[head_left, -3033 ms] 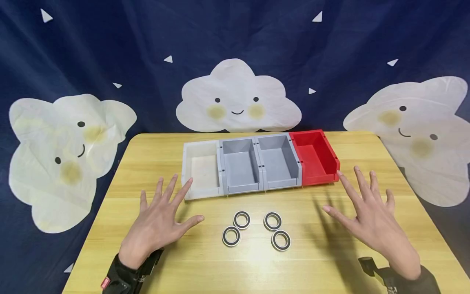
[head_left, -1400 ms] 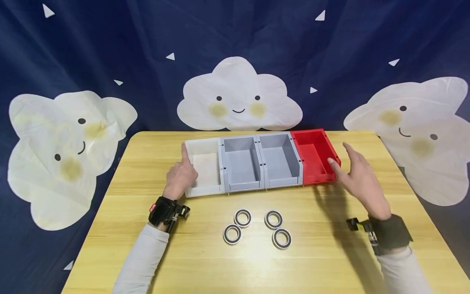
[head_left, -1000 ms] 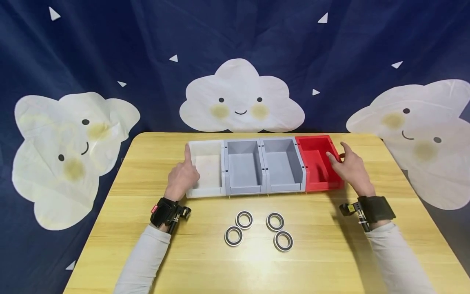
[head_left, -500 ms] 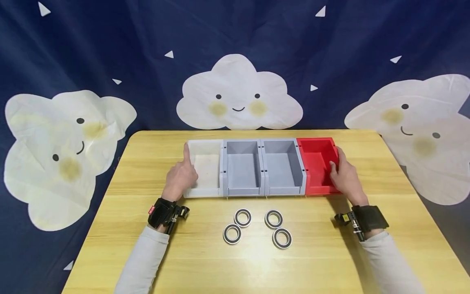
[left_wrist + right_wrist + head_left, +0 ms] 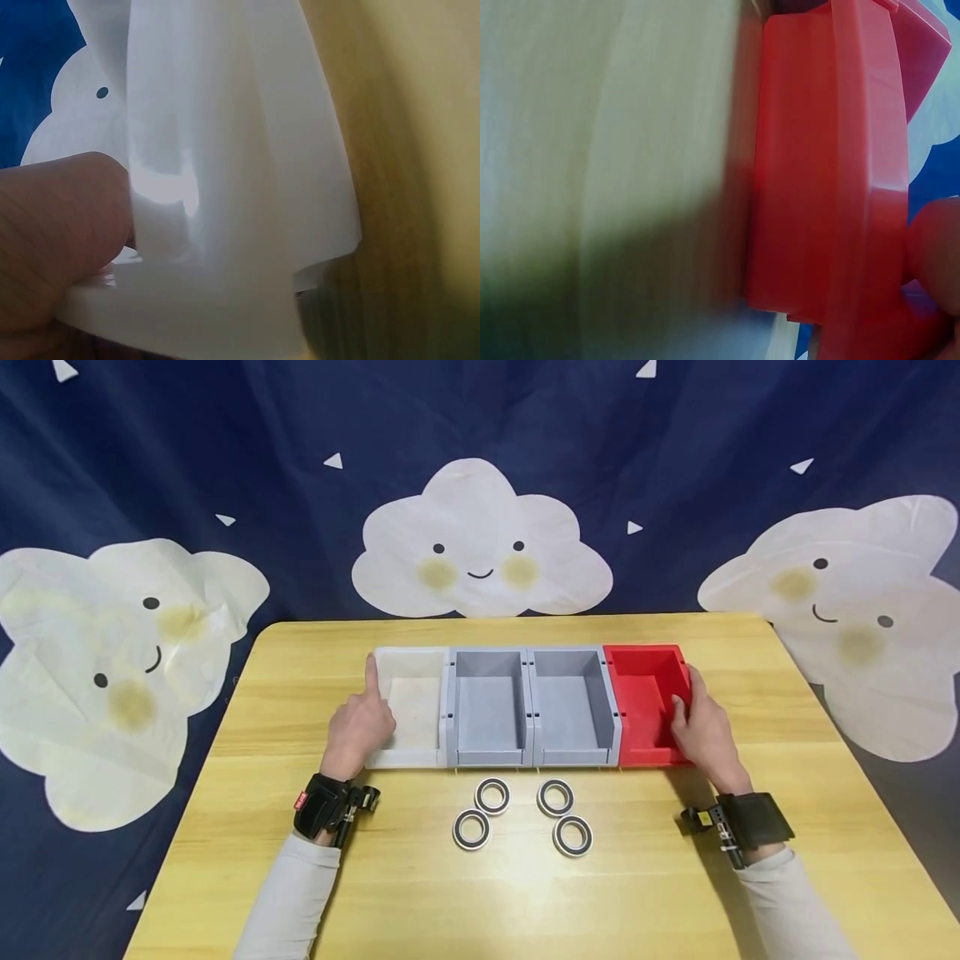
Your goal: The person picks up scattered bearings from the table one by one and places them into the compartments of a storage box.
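Observation:
My left hand [image 5: 358, 727] grips the left wall of the white bin [image 5: 411, 758], index finger stretched along its side. In the left wrist view my thumb [image 5: 67, 225] presses at the bin's wall. My right hand [image 5: 707, 731] holds the right wall of the red bin [image 5: 651, 757], thumb inside and fingers outside. The right wrist view shows a fingertip [image 5: 937, 255] at the red rim. Between them stand two grey bins [image 5: 490, 758] [image 5: 573, 758], all side by side in one straight row.
Several black-and-silver ball bearings lie on the wooden table [image 5: 510, 910] in front of the bins, in a left pair [image 5: 458, 830] and a right pair [image 5: 587, 836]. A dark blue curtain [image 5: 300, 410] with printed clouds hangs behind the table's far edge.
Both hands came from spread above the table to hold the row's two ends. The red end swung toward me, so the slanted row now runs straight, closer to the bearings.

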{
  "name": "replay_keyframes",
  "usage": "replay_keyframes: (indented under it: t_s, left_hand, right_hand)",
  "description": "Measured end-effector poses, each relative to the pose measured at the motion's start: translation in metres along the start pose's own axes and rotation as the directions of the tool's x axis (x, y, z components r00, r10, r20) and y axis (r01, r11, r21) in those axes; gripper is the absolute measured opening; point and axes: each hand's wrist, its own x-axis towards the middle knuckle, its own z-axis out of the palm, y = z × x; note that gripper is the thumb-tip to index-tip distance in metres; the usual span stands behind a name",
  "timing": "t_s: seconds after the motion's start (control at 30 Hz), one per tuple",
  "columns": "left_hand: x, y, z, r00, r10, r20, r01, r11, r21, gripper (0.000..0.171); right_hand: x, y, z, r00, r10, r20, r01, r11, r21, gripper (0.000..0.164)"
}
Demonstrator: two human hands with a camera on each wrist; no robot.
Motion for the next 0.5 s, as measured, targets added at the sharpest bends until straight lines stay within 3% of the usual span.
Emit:
replay_keyframes:
  t_s: [0.17,0.23,0.3,0.4,0.47,0.5]
  left_hand:
    - [-0.001,-0.001,0.001,1.0,0.011,-0.025,-0.011,1.0,0.0,0.081]
    - [-0.002,-0.001,0.001,1.0,0.011,-0.029,-0.011,1.0,0.004,0.081]
    - [-0.002,-0.001,0.001,0.999,0.01,-0.032,-0.01,1.0,0.007,0.08]
    - [-0.002,0.0,0.0,0.999,0.008,-0.031,-0.008,1.0,0.006,0.08]
    - [-0.002,0.001,0.0,1.0,0.004,-0.029,-0.003,1.0,0.009,0.08]
    - [-0.002,0.001,0.0,1.0,0.001,-0.029,-0.001,1.0,0.011,0.08]
  right_hand:
    - [0.002,-0.002,-0.004,0.997,0.056,0.058,-0.055,0.998,-0.008,0.071]
    - [0.001,-0.008,-0.007,0.997,0.07,0.016,-0.07,0.996,-0.049,0.077]
    - [-0.003,-0.018,-0.011,0.995,0.036,-0.089,-0.042,0.997,-0.066,0.081]
    - [-0.017,-0.044,-0.02,0.959,-0.123,-0.256,0.115,0.992,-0.045,0.074]
    - [-0.032,-0.066,-0.025,0.932,-0.263,-0.25,0.27,0.963,-0.007,0.061]
    - [-0.041,-0.077,-0.027,0.923,-0.324,-0.207,0.334,0.943,0.012,0.054]
